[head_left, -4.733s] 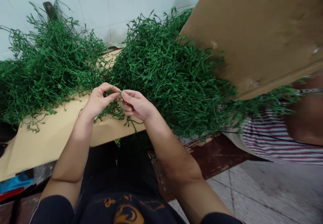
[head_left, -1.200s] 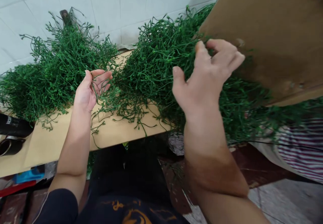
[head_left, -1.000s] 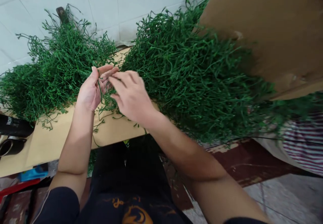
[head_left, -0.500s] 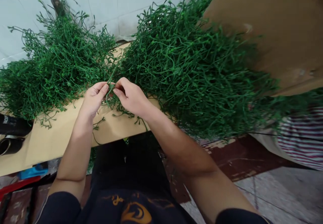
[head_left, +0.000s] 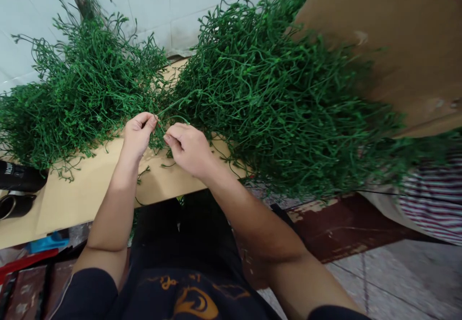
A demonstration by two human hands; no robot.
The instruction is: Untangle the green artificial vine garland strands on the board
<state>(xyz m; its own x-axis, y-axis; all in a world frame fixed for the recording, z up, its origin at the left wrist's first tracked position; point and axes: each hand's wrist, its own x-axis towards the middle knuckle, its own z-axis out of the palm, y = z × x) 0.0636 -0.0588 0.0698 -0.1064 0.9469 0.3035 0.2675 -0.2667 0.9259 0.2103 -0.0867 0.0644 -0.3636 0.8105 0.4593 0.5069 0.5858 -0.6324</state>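
Between two heaps of green plastic stems, my left hand (head_left: 140, 130) pinches a thin green stem (head_left: 175, 102) between thumb and forefinger. The stem slants up to the right from my fingertips. My right hand (head_left: 188, 147) is closed just beside it, a little lower, thumb pressed to forefinger. Whatever its fingertips hold is too small to make out. One heap of stems (head_left: 90, 89) lies to the left, and a larger heap of stems (head_left: 274, 103) spreads to the right. Loose bits lie on the cardboard (head_left: 90, 185) beneath my hands.
A big cardboard sheet (head_left: 397, 36) leans over the right heap. At the left edge are a black bottle (head_left: 21, 176) and a dark mug (head_left: 18, 205). Striped cloth (head_left: 433, 199) shows at the right. White tiled wall (head_left: 151, 2) stands behind the heaps.
My right hand has moved slightly right and down, away from the left fingertips. The stem in my left hand now leans further to the right.
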